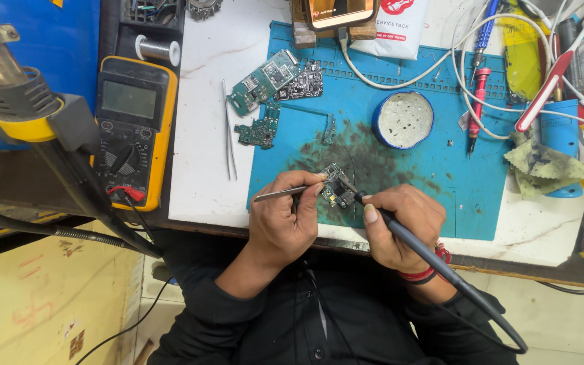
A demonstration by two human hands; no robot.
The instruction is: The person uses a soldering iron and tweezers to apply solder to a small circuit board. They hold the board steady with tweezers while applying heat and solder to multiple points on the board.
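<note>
Circuit board (338, 189) lies at six o'clock on the blue mat (441, 169); I see my left hand (285, 216) clenching tweezers (280, 193) to pin it, my right hand (400, 223) grasping the soldering iron (434, 260) pen-style for control.

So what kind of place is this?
Most likely a small electronics repair bench: bare circuit boards lie on a blue work mat, a yellow multimeter sits beside it, and the right hand holds a soldering iron.

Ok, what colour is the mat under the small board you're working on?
Blue mat, darkly smudged; head view.
</note>
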